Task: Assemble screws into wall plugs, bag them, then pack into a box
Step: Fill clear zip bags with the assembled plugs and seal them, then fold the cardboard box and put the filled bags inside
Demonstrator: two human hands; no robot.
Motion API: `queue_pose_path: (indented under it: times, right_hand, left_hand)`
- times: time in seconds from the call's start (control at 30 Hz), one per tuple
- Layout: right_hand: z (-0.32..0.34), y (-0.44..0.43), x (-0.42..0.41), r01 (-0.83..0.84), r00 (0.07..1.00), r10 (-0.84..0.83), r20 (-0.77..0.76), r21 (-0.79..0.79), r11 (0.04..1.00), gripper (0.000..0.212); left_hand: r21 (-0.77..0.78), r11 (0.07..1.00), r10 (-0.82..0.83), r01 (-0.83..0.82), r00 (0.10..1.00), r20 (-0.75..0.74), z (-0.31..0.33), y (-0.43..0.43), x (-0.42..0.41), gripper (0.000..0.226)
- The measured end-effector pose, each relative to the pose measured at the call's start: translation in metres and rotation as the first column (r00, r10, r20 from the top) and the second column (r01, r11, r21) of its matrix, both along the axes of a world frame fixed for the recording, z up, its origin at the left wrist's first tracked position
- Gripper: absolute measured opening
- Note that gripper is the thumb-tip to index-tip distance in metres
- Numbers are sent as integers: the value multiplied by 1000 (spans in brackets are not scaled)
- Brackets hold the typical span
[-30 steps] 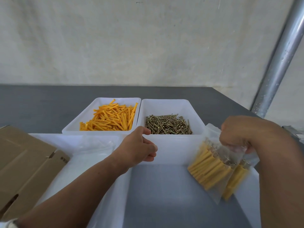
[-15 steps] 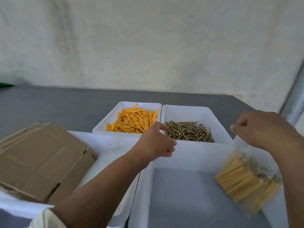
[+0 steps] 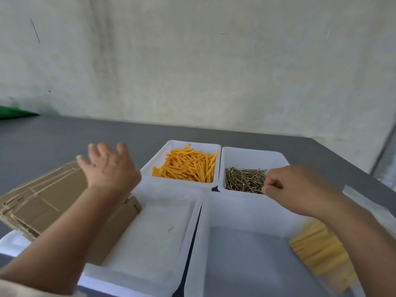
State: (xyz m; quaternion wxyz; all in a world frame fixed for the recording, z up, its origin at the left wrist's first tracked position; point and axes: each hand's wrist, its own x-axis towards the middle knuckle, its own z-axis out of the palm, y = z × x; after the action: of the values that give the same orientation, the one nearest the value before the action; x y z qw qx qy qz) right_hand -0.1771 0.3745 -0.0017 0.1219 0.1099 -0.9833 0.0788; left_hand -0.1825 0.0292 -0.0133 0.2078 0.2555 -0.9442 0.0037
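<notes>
My left hand (image 3: 109,166) hovers open with fingers spread above a stack of flattened cardboard boxes (image 3: 42,200). My right hand (image 3: 293,187) is curled into a fist at the near wall of the screw tray and holds nothing I can see. Below its forearm a clear bag of yellow plug-and-screw sets (image 3: 317,249), blurred, lies in the right near tray (image 3: 199,243). A white tray of orange wall plugs (image 3: 186,166) and a white tray of brass screws (image 3: 244,181) stand side by side behind.
The left near tray (image 3: 154,232) holds clear plastic, and the cardboard's corner overlaps it. All stand on a grey table (image 3: 53,144) against a pale wall. A green object (image 3: 12,112) lies far left. A metal post (image 3: 385,155) rises at the right edge.
My right hand let go of the bag, which now lies in the right near tray. My left hand left the tray rim, opened and swung left over the cardboard. The view turned left.
</notes>
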Motion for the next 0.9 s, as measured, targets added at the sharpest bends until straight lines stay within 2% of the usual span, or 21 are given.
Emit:
queue_pose_path:
  times: [0.13,0.23,0.37,0.63,0.9]
  right_hand:
    - [-6,-16,2,-56,997,54,60,24,998,20]
    - [-18,-24,0,-92,993,88,85,40,995,21]
    - [-33,-28,-2,-128,984,120,130,49,991,21]
    - [-41,-29,-3,-165,976,161,148,14,986,20]
    - [-42,-26,-1,-165,971,167,173,-26,986,19]
  left_hand:
    - [55,967,234,-249,952,196,-3,-35,-2,56]
    - [103,942,279,-318,918,281,-11,-48,-2,67]
    - [91,953,251,-289,922,295,-13,-50,-4,69]
    - [54,985,148,-161,970,191,3,-24,-1,42]
    - [3,1000,17,-18,987,160,18,10,8,28]
